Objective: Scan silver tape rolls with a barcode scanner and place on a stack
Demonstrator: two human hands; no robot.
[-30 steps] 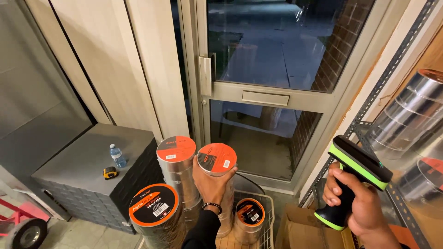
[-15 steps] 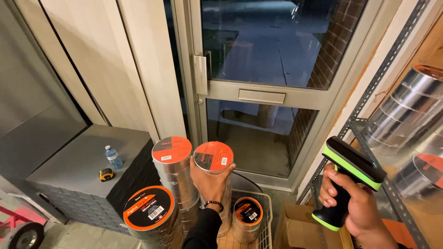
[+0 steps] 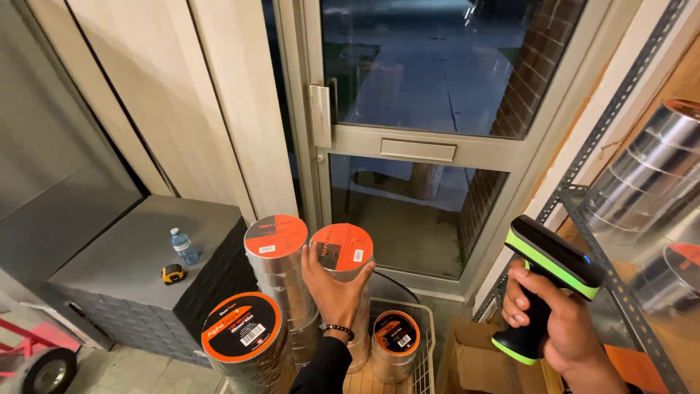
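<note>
The left hand (image 3: 337, 286) at lower centre is wrapped around the top of a tall stack of foil rolls (image 3: 343, 252), fingers curled on its side just under the orange end cap. The right hand (image 3: 558, 321) at lower right grips a black and green scanner (image 3: 547, 281) by its handle, its head tilted up and left, toward the stack. The stack stands upright, its long axis vertical, left of the scanner and apart from it; the left hand is the nearer one, already touching it. A second stack (image 3: 275, 241) stands just beside it to the left, a fatter roll (image 3: 241, 337) lower left, a short roll (image 3: 394, 337) in a wire cart (image 3: 426, 343). All are shiny ribbed foil with flat round orange caps. A grey cabinet (image 3: 138, 248) at left carries a bottle (image 3: 184, 246) and a tape measure (image 3: 173, 274).
</note>
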